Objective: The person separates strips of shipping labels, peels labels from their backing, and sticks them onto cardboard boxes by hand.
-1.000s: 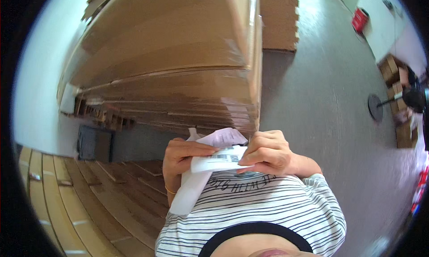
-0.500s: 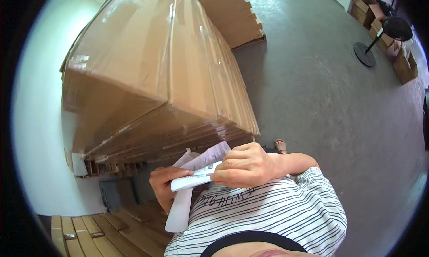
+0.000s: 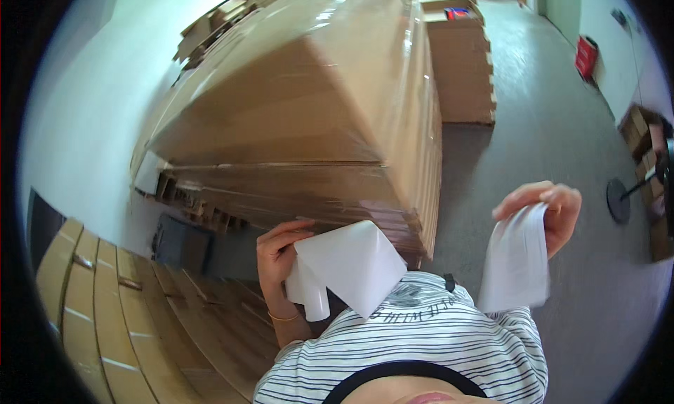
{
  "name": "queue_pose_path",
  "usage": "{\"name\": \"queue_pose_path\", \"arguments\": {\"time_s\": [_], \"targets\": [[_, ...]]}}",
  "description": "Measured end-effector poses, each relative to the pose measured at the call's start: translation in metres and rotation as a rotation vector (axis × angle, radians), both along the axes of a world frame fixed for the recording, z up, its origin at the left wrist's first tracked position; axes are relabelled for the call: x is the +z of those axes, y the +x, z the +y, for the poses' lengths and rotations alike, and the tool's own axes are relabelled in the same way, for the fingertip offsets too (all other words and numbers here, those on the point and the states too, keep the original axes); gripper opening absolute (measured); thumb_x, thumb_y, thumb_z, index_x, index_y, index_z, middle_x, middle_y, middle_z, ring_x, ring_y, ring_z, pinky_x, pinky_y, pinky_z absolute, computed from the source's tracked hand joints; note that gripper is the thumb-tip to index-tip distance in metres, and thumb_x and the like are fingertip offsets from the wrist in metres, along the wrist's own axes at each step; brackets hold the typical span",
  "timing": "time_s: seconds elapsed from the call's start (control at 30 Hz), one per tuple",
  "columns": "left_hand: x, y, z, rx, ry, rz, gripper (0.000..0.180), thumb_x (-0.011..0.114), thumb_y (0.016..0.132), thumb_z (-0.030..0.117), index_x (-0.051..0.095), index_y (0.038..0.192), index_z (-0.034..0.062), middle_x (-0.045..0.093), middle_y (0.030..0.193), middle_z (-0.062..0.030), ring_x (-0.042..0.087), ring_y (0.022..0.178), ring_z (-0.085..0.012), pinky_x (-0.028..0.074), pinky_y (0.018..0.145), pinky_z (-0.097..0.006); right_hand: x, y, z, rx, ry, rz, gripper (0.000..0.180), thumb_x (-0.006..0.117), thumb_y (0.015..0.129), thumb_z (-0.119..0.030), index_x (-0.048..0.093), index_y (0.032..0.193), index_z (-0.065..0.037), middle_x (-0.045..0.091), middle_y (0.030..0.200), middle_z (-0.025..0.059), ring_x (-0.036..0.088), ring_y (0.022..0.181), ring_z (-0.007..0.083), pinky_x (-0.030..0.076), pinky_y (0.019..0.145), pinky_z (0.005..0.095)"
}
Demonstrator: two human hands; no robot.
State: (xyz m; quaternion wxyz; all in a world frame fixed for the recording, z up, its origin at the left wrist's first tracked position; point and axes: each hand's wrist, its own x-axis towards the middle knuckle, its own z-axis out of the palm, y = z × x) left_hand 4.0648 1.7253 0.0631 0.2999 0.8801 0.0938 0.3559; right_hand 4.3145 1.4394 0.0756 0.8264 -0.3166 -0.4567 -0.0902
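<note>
Plain white sheet (image 3: pixel 354 263) at left, bent, one corner pointing near, curled white strip (image 3: pixel 317 303) partly hidden beside it, folded white papers (image 3: pixel 516 263) at right, hanging, blurred.

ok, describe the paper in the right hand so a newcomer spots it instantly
Find the big stack of brown cartons, then look right to the grey floor. Against that floor, the right hand holds a white sheet by its upper end. Unlike the white papers in the left hand, it hangs down on its own, well apart.
</note>
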Motion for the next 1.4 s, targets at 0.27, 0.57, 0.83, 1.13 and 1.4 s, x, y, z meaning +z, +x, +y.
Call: {"name": "queue_pose_path", "arguments": {"time_s": [0.27,0.57,0.83,1.13,1.4], "targets": [[0.074,-0.015,0.008,-0.230,0.368,-0.226,0.018,0.072,0.063,-0.001,0.072,0.079,0.0049,0.067,0.110,-0.0207,0.068,0.066,-0.0177,0.045,0.048,-0.022,0.054,-0.030,0.091,-0.288,-0.285,-0.149,0.033,0.073,0.080,0.002,0.052,0.106,0.000,0.063,0.082,0.0041,0.061,0.068,0.0064,0.047,0.055,0.0189],[0.106,0.028,0.031,-0.287,0.624,-0.173,0.019,0.074,0.064,0.006,0.068,0.082,0.0079,0.060,0.126,-0.0176,0.068,0.069,-0.0200,0.052,0.053,-0.027,0.099,-0.054,0.163,-0.541,-0.345,-0.303,0.030,0.073,0.082,-0.006,0.053,0.105,-0.003,0.065,0.071,0.0071,0.059,0.057,0.0073,0.046,0.051,0.0212],[0.110,0.057,0.053,-0.326,0.686,-0.265,0.023,0.073,0.061,0.002,0.072,0.082,0.0114,0.059,0.128,-0.0174,0.065,0.063,-0.0149,0.051,0.053,-0.024,0.105,-0.055,0.175,-0.725,-0.464,-0.331,0.032,0.072,0.082,-0.001,0.051,0.106,-0.001,0.069,0.085,0.0080,0.064,0.069,0.0078,0.049,0.057,0.0199],[0.109,0.068,0.056,-0.277,0.677,-0.186,0.015,0.073,0.065,0.002,0.070,0.078,0.0073,0.056,0.131,-0.0172,0.070,0.075,-0.0211,0.057,0.064,-0.029,0.103,-0.050,0.183,-0.885,-0.373,-0.441,0.036,0.077,0.079,-0.014,0.055,0.106,-0.005,0.066,0.077,0.0091,0.063,0.055,0.0157,0.049,0.049,0.0273],[0.103,0.075,0.055,-0.196,0.751,-0.151,0.014,0.072,0.066,0.004,0.071,0.080,0.0066,0.056,0.132,-0.0158,0.070,0.087,-0.0251,0.058,0.069,-0.032,0.099,-0.052,0.172,-0.850,-0.413,-0.390,0.060,0.078,0.075,-0.008,0.048,0.127,-0.005,0.065,0.077,0.0076,0.064,0.058,0.0137,0.052,0.051,0.0256]]}}
